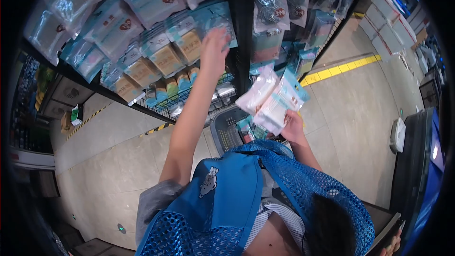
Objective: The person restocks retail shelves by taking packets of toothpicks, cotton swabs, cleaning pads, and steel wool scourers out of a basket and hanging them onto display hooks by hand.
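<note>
"One black rack [242, 23] full of hanging packs [154, 0]. Beside it?"

"A grey basket [222, 131] holding packets [246, 131]."

"And the white packs [278, 106]?"

"Clasped in the right hand [292, 127], over the basket."

"The left hand [216, 47]?"

"Fingers loosely curled at a teal pack [212, 16]; I can't tell whether it grips."
</note>
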Demonstrator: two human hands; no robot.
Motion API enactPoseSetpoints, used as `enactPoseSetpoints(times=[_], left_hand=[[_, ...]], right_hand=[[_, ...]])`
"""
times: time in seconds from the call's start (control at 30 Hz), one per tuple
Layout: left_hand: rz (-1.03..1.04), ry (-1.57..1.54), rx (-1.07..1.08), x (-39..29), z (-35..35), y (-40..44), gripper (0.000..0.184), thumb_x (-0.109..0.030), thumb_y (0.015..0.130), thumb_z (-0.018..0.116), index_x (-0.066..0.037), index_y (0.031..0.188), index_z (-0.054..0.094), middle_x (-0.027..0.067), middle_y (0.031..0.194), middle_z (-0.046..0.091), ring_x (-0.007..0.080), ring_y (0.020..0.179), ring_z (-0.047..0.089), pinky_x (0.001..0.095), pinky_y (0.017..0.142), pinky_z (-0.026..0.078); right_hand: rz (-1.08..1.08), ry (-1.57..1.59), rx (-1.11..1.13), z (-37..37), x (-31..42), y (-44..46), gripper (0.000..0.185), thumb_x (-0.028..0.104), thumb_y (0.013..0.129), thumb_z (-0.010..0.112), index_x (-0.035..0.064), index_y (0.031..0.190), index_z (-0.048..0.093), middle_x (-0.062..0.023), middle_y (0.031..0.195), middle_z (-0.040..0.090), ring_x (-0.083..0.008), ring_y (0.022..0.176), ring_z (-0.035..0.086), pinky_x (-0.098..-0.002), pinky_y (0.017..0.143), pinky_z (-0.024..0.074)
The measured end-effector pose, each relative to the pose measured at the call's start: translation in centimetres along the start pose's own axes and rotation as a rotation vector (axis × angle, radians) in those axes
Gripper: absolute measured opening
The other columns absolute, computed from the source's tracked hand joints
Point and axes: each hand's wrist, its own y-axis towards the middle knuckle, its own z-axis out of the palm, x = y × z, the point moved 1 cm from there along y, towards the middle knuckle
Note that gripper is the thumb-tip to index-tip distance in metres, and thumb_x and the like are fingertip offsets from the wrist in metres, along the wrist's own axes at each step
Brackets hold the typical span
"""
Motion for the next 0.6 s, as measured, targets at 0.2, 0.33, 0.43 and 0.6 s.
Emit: enactPoseSetpoints(times=[0.2, 0.33, 0.43, 0.6], left_hand=[[-0.425, 0.204, 0.333, 3.1, -1.8, -9.5, 0.039, -0.032, 0.081, 0.037, -0.004, 0.109, 0.038, 0.0052, 0.098, 0.05, 0.0145, 0.086, 0.048, 0.0263, 0.072, 0.036], [-0.31, 0.362, 0.235, 3.4, -1.6, -11.4, 0.035, -0.019, 0.078, 0.046, -0.001, 0.107, 0.039, 0.007, 0.098, 0.05, 0.0124, 0.082, 0.05, 0.0255, 0.071, 0.039], [-0.176, 0.318, 0.165, 2.3, -1.8, -11.4, 0.03, -0.017, 0.076, 0.049, -0.004, 0.103, 0.043, 0.0019, 0.092, 0.052, 0.007, 0.079, 0.048, 0.0207, 0.068, 0.037], [-0.074, 0.376, 0.059, 0.9, -2.4, -11.0, 0.025, -0.013, 0.077, 0.047, 0.0, 0.099, 0.044, 0.0042, 0.088, 0.052, 0.0089, 0.08, 0.047, 0.0219, 0.073, 0.036]], right_hand=[[-0.111, -0.137, 0.071, 2.1, 1.6, 1.1, 0.049, 0.014, 0.071, 0.046, -0.0012, 0.114, 0.029, -0.0138, 0.111, 0.041, -0.0249, 0.101, 0.042, -0.0377, 0.087, 0.0315], [-0.053, -0.183, 0.106, 2.3, 0.5, 2.3, 0.049, 0.014, 0.072, 0.046, -0.0013, 0.114, 0.028, -0.0133, 0.111, 0.041, -0.0243, 0.1, 0.043, -0.0373, 0.087, 0.0316], [0.015, -0.151, 0.086, 2.7, -0.6, 2.8, 0.049, 0.015, 0.073, 0.047, -0.0007, 0.114, 0.028, -0.013, 0.111, 0.041, -0.0243, 0.099, 0.043, -0.037, 0.087, 0.0323], [0.133, -0.166, 0.058, 2.9, -1.6, 2.8, 0.045, 0.012, 0.074, 0.047, 0.0011, 0.114, 0.03, -0.0121, 0.11, 0.042, -0.0232, 0.098, 0.045, -0.0365, 0.084, 0.0357]])
